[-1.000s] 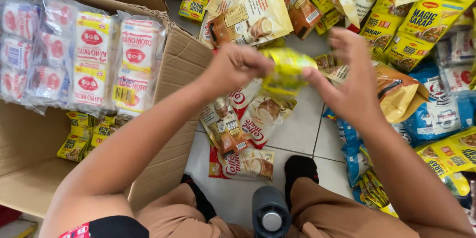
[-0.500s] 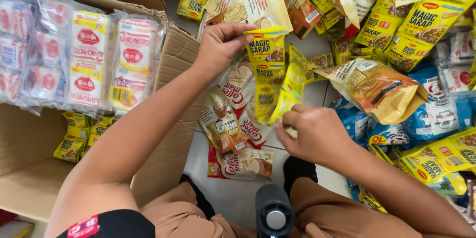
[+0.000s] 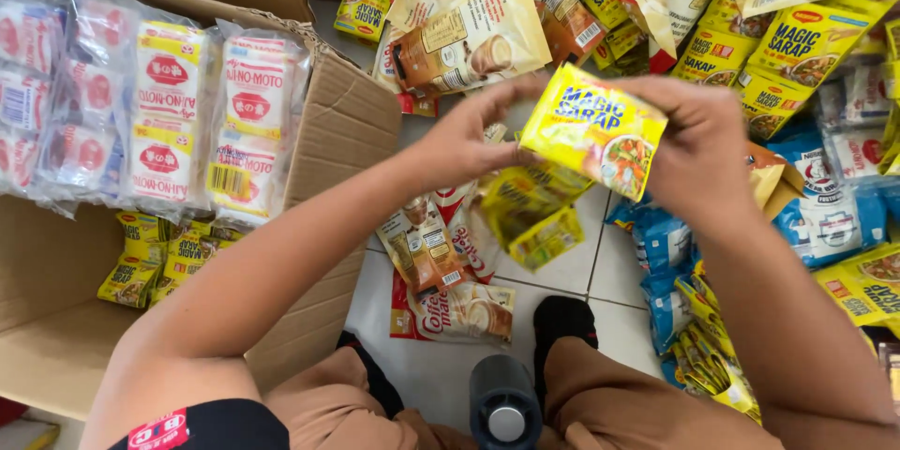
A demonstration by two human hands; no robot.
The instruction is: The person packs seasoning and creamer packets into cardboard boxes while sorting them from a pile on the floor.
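We hold a strip of yellow seasoning sachets (image 3: 594, 129) up in front of us, above the white tiled floor (image 3: 572, 272); our left hand (image 3: 466, 139) pinches the strip's left edge between thumb and fingers, and our right hand (image 3: 701, 142) grips its right edge, fingers curled over the top sachet; the rest of the strip hangs folded below the top sachet, trailing down between our two forearms; to our left stands an open cardboard box (image 3: 342, 131), with clear bags of red-and-white sachets (image 3: 169, 122) leaning inside it and small yellow sachets (image 3: 150, 258) lying on its bottom; on the floor just under our hands lie beige coffee-mix sachets (image 3: 441, 272), one strip stretching toward our knees; beyond our hands more beige coffee packs (image 3: 473, 37) are heaped together with further yellow seasoning strips (image 3: 797, 42); to our right blue packets (image 3: 825, 216) lie piled on the floor, near our right forearm; a dark cylinder (image 3: 504, 405) stands between our knees, next to a black sock (image 3: 562, 319)
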